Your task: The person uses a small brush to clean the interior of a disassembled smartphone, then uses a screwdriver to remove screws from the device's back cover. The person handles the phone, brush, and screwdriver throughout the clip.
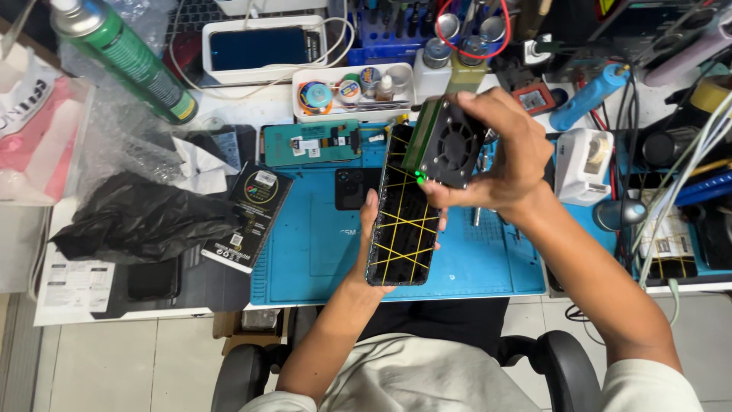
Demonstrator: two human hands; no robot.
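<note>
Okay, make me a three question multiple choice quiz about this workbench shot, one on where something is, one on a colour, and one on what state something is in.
1. Where is the green spray can?
A. top left of the bench
B. on the floor
C. on the blue mat

2. What colour are the strips crossing the phone?
A. red
B. yellow
C. white

3. What is the right hand doing?
A. resting flat on the blue mat
B. holding nothing in the air
C. gripping a black fan unit over the phone's top end

Answers:
1 A, the can lies slanted at the upper left corner.
2 B, yellow strips criss-cross the dark phone, which the left hand holds.
3 C, its fingers wrap the fan unit, which shows a small green light.
</note>
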